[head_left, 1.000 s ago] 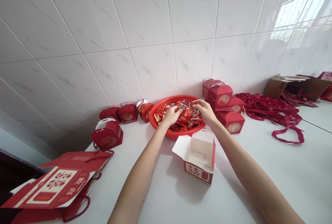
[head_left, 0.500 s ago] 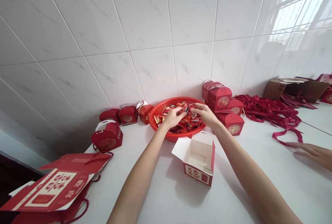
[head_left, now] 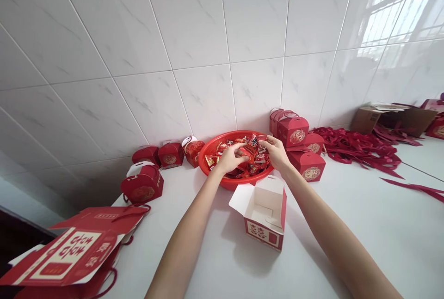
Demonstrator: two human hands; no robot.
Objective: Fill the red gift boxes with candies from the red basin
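Observation:
A red plastic basket [head_left: 204,169] full of wrapped candies [head_left: 255,168] stands against the wall. My left hand [head_left: 231,158] is over its left half, thumb and fingers closing round a red-wrapped candy [head_left: 245,155]. At the basket's right side my right hand [head_left: 276,152] pinches another red wrapped candy [head_left: 262,137] between thumb and fingertips. In front of the basket, between my forearms, an open red-and-white paper box [head_left: 264,234] sits upright with its flaps spread. Only its white inner walls and floor show inside.
Closed red gift boxes [head_left: 171,155] line the wall at left, and more boxes [head_left: 294,132] are stacked at right. Flattened red boxes [head_left: 69,253] with cords lie at the front left. A heap of dark red ribbon [head_left: 360,149] lies near a cardboard box [head_left: 412,118].
My hands have moved apart slightly over the basket, the right one to the right. A co-worker's hand at the right edge has gone from view, and the loose ribbon there has shifted rightward.

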